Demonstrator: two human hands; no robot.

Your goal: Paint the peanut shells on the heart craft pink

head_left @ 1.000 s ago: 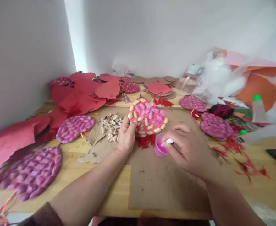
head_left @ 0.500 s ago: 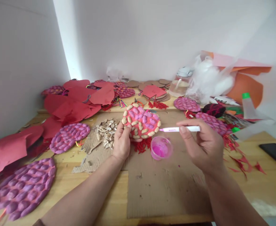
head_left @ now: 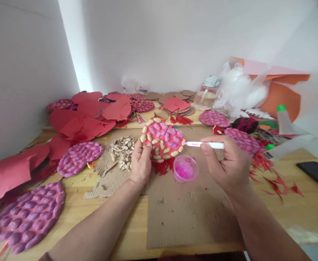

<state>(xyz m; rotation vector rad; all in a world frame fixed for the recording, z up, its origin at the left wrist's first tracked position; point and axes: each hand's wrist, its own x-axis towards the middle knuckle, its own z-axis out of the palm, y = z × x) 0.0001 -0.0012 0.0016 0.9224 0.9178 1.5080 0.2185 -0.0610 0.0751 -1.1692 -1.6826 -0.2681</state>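
My left hand (head_left: 141,163) grips the lower left edge of a red peanut-shell plaque (head_left: 164,137), thumb on its front. Pink-painted shells fill its upper middle; bare tan shells run around the rim and across the lower left. A red tassel (head_left: 163,166) hangs beneath it. Between the fingers and thumb of my right hand (head_left: 226,159) is a white marker (head_left: 206,145), its pink tip touching or almost touching a tan shell at the plaque's right rim. Just below stands a clear plastic cup (head_left: 186,169) with bright pink paint inside.
Loose peanut shells (head_left: 122,152) lie on cardboard (head_left: 194,217) over the wooden table. Finished-looking pink plaques (head_left: 31,217) and red paper cutouts (head_left: 85,119) occupy the left. At right are a black phone (head_left: 315,176), red scraps and a white plastic bag (head_left: 237,90); a jar (head_left: 206,96) stands behind.
My right hand has moved slightly left, bringing the marker tip up to the shell on the plaque's right rim. My left hand holds the plaque almost unmoved.
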